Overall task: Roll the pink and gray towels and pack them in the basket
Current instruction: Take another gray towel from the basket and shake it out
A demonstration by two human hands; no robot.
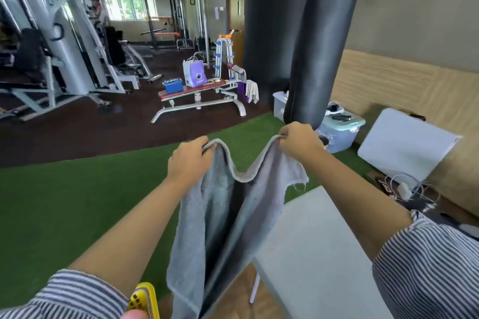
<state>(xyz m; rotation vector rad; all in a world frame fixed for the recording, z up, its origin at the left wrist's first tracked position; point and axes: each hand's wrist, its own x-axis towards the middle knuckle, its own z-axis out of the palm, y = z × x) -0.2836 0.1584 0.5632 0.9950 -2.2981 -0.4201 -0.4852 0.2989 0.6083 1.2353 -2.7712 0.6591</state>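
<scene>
Gray towel [220,215] raised, long axis hanging straight down.
My left hand [188,160] and right hand [300,142] pinch its top corners, arms outstretched.

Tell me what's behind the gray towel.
Green turf and part of the white table lie behind the gray towel, held up by both hands. Whatever sits directly behind the cloth is covered.

The gray towel [220,217] is soft, fluffy cloth with a frayed edge, the table [318,254] top looks smooth and matt, the punching bag [300,33] has a slightly glossy leather-like skin, and the green turf [77,202] looks rough.
</scene>
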